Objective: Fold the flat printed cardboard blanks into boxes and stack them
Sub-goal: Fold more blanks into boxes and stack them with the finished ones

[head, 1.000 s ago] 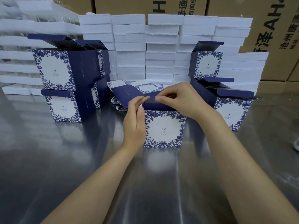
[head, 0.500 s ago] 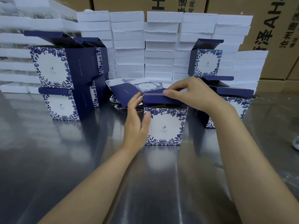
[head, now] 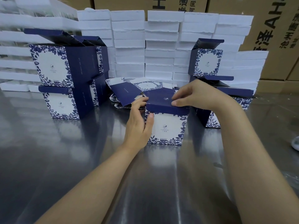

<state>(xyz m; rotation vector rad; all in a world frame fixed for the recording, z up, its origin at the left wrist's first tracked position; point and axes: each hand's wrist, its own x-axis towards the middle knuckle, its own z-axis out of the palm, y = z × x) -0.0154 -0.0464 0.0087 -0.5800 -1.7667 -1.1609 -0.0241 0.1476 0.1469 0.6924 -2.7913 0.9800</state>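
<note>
**Lid folded down on the centre box**

The box (head: 166, 125) stands mid-table, in front of the flat blanks (head: 137, 91). Its navy lid (head: 163, 102), raised a moment ago, now lies nearly shut. The right hand (head: 194, 94) pinches the lid; the left hand (head: 139, 120) grips the box's left corner. Stacking on the finished stack (head: 64, 75), to the box's left, probably follows.
</note>
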